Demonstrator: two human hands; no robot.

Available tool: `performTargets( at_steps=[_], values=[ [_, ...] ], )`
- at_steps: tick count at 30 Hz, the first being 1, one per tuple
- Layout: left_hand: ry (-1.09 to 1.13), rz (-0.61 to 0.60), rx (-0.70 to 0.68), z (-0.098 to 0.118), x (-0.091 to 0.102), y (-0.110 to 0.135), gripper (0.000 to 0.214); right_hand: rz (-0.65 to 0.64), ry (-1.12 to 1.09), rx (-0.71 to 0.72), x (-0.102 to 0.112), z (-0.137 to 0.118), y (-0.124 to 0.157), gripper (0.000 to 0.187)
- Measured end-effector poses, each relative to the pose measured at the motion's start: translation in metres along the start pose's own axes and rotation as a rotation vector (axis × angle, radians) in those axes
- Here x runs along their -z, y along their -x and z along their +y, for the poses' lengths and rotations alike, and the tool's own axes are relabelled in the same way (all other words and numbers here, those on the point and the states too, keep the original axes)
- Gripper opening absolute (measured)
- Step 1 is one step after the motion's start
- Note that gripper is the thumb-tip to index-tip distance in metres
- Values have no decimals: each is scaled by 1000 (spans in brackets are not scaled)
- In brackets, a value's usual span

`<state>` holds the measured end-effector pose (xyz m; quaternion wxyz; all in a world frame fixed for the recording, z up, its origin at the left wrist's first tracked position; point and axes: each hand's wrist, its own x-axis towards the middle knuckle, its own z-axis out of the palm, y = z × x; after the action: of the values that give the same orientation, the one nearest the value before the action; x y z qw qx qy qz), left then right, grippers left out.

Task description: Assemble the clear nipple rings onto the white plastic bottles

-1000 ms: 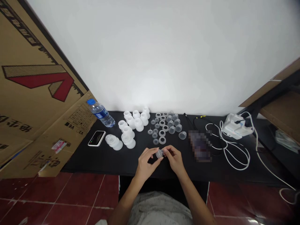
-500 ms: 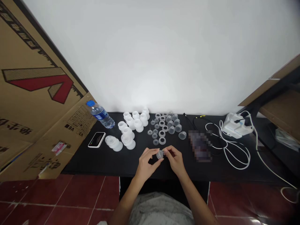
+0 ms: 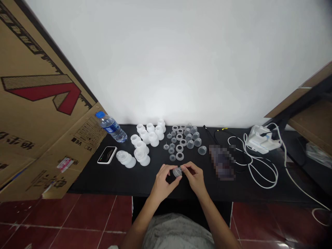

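Small clear plastic part, pinched between left hand and right hand, near black tabletop's front edge

Your left hand and your right hand are up close, almost touching. The fingers on both hands curl in and pinch together at the middle. Your left arm and your right arm slant in from below.

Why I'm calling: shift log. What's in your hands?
Left hand, right hand: both holding a clear plastic part. Translucent rings just beyond, on the black table.
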<state>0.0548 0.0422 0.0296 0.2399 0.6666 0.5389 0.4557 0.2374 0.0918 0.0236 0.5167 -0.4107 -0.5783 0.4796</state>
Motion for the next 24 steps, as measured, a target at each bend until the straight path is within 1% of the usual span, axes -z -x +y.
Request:
performTargets(
  at_steps=[5, 8, 13, 16, 19, 24],
  values=[
    [46, -55, -14, 0, 3, -2, 18, -6, -7, -52, 1, -1, -1, 32],
    [76, -74, -10, -1, 4, -1, 18, -21, -15, -69, 1, -1, -1, 34],
    [89, -106, 17, -4, 3, 0, 24, -19, -43, -81, 0, -1, -2, 34],
    [118, -129, 55, -5, 3, 1, 31, -6, -55, -87, -1, 1, -3, 35],
    [157, -149, 87, -3, 5, 2, 33, -2, -40, -96, 0, 1, -3, 37],
    [186, -198, 46, -1, 7, 2, 33, 38, -31, -130, 2, 3, -5, 43]
  ],
)
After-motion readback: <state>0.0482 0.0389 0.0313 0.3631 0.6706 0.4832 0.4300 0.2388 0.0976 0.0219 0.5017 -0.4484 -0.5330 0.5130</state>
